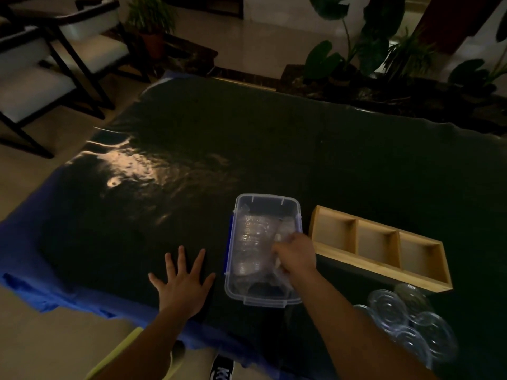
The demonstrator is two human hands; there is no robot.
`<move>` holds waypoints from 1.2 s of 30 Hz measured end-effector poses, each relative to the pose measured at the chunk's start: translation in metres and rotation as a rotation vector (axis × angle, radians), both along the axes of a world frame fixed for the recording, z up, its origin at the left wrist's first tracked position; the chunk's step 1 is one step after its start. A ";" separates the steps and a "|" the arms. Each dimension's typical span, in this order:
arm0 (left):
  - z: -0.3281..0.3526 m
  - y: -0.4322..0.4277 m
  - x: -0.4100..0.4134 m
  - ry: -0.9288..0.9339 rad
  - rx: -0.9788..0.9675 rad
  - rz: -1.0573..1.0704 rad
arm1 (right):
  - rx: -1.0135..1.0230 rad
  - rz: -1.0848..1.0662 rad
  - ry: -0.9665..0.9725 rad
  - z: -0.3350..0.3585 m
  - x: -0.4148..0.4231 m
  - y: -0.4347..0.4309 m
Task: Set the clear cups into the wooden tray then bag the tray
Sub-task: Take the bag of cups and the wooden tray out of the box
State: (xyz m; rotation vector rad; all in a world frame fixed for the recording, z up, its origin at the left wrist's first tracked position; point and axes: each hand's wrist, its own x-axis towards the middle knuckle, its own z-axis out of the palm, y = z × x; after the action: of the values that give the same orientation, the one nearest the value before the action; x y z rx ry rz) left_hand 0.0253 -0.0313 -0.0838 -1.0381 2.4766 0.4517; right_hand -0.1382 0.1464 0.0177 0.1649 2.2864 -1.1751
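A wooden tray (378, 244) with three empty compartments lies on the dark table at the right. Several clear cups (406, 322) stand upside down in a cluster just in front of it. Left of the tray sits a clear plastic bin (267, 200) with blue latches, holding crumpled clear plastic bags (252, 242). My right hand (295, 252) reaches into the bin, fingers closed on the clear plastic. My left hand (182, 281) rests flat on the table, fingers spread, left of the bin.
The table (247, 146) is covered with a dark glossy sheet over blue cloth (33, 272). Chairs (41, 64) stand at the far left. Potted plants (384, 50) line the far side. A shoe (222, 368) shows below the table's near edge.
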 end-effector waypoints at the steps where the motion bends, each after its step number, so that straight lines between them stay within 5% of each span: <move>1: 0.000 0.000 0.000 0.002 0.002 -0.004 | -0.023 0.001 0.021 0.004 0.000 0.003; 10: 0.006 -0.007 0.000 0.059 0.034 0.059 | -0.242 -0.104 -0.031 0.035 -0.010 0.021; 15: 0.055 0.005 -0.015 0.580 0.192 0.215 | -0.386 -0.222 -0.169 0.048 -0.008 0.035; 22: 0.171 0.048 -0.050 1.052 -0.070 -0.695 | -0.550 -0.094 -0.426 0.094 0.005 0.073; 25: 0.190 0.068 -0.063 1.167 0.045 -0.757 | -0.560 0.031 -0.449 0.107 0.005 0.096; 30: 0.178 0.095 -0.073 0.996 0.317 -0.334 | -0.577 0.154 -0.328 0.121 0.000 0.124; 33: 0.173 0.114 -0.088 0.716 0.263 -0.261 | -0.492 0.205 -0.248 0.131 -0.002 0.139; 36: 0.173 0.123 -0.099 0.915 0.537 0.206 | -0.520 0.142 -0.238 0.129 -0.011 0.153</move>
State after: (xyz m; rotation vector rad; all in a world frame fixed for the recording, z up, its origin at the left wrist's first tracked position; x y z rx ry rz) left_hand -0.0734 0.0917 0.0897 -0.9715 2.6611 1.8849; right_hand -0.1488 0.2990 0.1466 -0.0527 1.6970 -1.5364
